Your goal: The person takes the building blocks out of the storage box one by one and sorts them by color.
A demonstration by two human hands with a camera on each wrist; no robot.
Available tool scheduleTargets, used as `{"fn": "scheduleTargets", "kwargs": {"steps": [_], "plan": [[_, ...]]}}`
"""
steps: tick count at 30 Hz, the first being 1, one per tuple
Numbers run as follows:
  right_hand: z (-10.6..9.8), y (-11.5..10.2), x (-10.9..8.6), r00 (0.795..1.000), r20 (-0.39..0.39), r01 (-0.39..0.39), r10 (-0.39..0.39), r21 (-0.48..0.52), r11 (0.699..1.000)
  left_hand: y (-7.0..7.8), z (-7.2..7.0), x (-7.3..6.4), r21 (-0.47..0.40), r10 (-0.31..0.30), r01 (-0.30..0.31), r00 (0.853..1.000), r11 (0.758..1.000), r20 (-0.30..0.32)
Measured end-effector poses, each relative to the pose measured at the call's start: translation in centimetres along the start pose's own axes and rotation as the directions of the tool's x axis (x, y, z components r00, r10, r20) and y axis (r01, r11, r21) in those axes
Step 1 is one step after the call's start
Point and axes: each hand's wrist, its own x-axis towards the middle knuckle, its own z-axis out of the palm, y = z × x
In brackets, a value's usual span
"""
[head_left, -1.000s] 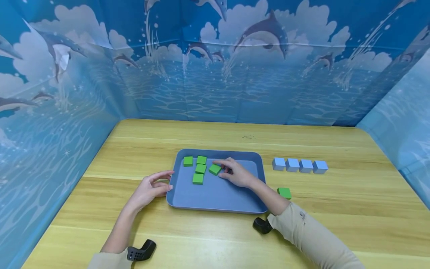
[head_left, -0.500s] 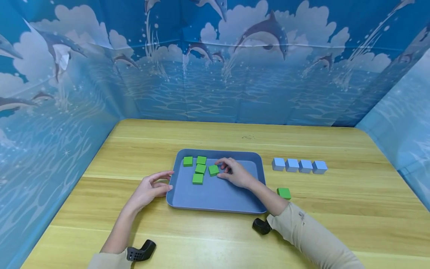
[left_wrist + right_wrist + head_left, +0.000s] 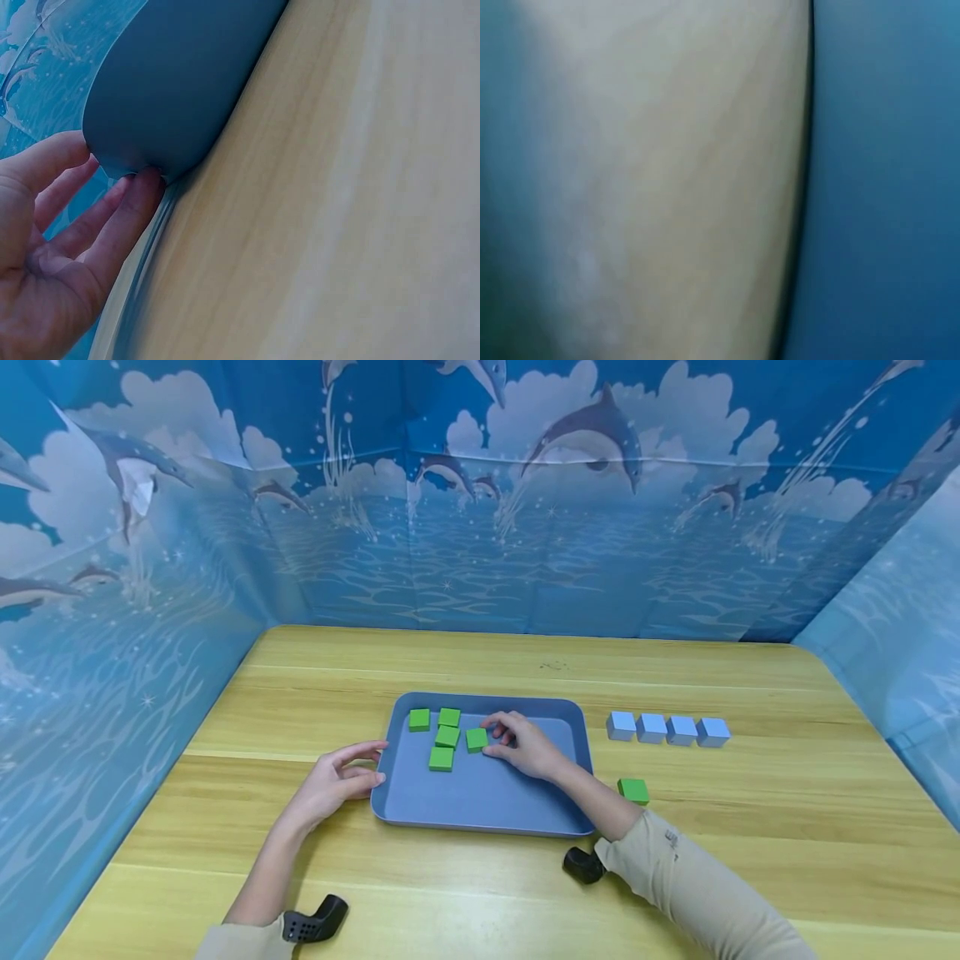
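We see the left hand (image 3: 335, 783), fingers parted, touching the left rim of a blue-grey tray (image 3: 495, 806). The right hand (image 3: 527, 748) has thumb and forefinger apart at the right side of a green block (image 3: 476, 740) in the tray (whether they pinch it, we cannot tell). Four more green blocks (image 3: 441, 759) lie to its left; four pale blue cubes (image 3: 651, 727) and a lone green block (image 3: 633, 790) sit right of the tray.

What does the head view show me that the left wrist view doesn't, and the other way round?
Head only: five green blocks in the tray, a sixth green block on the table, four pale blue blocks, and the right hand.

Left wrist only: a close look at the palm side of the left hand, fingertips at the tray's edge.

Both: left hand, tray, table, blue patterned backdrop.
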Motion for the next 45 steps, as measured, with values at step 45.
{"fn": "scheduleTargets", "kwargs": {"steps": [45], "plan": [[-7.6,0.5,-9.6,0.967,-0.252,0.019,-0.017,0.003,1.000,-0.1,0.0,0.1,-0.007,-0.005,0.005,1.000,1.000,0.005]]}}
